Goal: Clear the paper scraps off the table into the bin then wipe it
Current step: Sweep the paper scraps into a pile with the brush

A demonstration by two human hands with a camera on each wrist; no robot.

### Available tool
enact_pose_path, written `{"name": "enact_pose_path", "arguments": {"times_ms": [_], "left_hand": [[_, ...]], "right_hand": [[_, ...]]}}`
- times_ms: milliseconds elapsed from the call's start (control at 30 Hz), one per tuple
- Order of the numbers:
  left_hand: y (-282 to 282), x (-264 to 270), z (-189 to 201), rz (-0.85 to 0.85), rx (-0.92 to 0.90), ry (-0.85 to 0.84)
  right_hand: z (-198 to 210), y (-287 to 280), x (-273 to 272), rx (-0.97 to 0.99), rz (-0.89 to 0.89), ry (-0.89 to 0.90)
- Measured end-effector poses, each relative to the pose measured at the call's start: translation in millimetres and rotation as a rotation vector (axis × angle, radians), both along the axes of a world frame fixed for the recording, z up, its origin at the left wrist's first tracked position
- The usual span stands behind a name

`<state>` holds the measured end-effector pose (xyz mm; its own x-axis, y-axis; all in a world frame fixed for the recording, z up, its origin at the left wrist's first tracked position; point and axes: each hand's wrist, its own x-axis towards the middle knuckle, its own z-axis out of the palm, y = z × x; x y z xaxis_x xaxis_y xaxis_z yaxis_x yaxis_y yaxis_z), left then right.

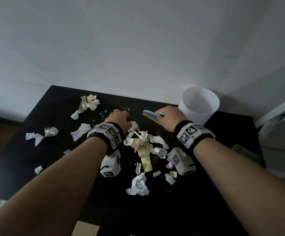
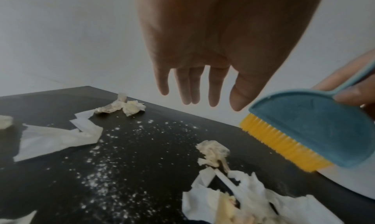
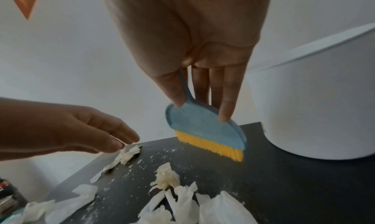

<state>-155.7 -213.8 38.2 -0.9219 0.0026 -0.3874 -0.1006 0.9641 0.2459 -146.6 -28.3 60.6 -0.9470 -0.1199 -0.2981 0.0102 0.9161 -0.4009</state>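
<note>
A black table point(image 1: 206, 193) is strewn with torn and crumpled paper scraps point(image 1: 143, 143), with more scraps point(image 1: 89, 103) at the back left. A white bin point(image 1: 199, 103) stands on the table's back right corner. My right hand point(image 1: 170, 116) pinches the handle of a small blue brush point(image 1: 151, 114) with yellow bristles, just left of the bin. The brush point(image 3: 205, 131) hangs a little above the table. My left hand point(image 1: 118, 117) hovers left of the brush with fingers point(image 2: 192, 86) straight and holds nothing.
Fine white crumbs point(image 2: 121, 147) are scattered over the table between the hands. A pale greenish cloth-like thing point(image 1: 245, 150) lies at the table's right edge. A plain wall runs behind the table, and white furniture point(image 1: 283, 108) stands to the right.
</note>
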Motion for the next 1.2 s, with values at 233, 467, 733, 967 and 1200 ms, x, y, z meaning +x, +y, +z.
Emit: {"name": "enact_pose_path", "arguments": {"times_ms": [233, 467, 733, 967, 1200], "left_hand": [[-59, -34, 2, -0.006, -0.009, 0.014], [-120, -79, -10, -0.039, 0.023, 0.011], [-142, -118, -24, -0.101, 0.079, -0.017], [-133, -130, -23, -0.127, 0.101, -0.032], [-128, -119, -21, -0.124, 0.077, -0.014]], "right_hand": [[-4, -56, -39, -0.027, 0.017, 0.041], [-17, -115, -90, -0.001, -0.021, 0.047], [-32, -140, -109, 0.180, 0.019, -0.131], [-1, -129, -112, 0.171, 0.106, -0.248], [-20, -123, -113, 0.052, -0.049, -0.014]]}}
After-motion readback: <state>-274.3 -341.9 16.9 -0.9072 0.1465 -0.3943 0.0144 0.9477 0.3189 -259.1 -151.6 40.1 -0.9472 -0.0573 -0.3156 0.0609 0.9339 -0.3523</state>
